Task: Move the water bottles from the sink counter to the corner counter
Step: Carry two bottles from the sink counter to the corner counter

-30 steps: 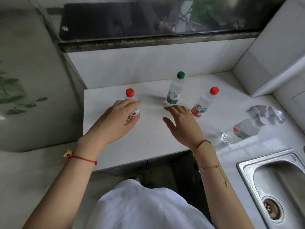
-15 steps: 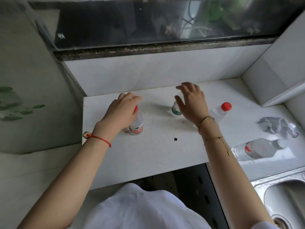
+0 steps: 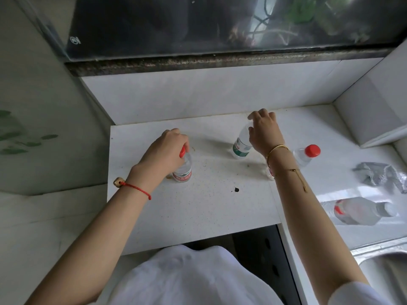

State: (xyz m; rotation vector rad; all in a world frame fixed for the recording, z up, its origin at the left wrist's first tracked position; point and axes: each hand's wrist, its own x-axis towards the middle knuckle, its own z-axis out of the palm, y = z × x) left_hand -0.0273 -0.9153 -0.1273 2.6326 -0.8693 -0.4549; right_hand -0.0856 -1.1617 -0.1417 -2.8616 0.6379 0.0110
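- The white corner bench [image 3: 198, 216], left of the sink [image 3: 385, 249], carries three upright bottles.
- The right hand [image 3: 263, 133], open a second ago, now curls over the green-label bottle [image 3: 241, 147], far left of the sink; its cap is hidden.
- The left hand [image 3: 164, 150] still grips the red-capped bottle [image 3: 184, 170], farthest left of the sink.
- A third bottle [image 3: 306, 155] stands partly behind the right wrist.
- A blurred bottle [image 3: 356, 211] lies just beyond the sink, crumpled wrap [image 3: 383, 176] behind it.
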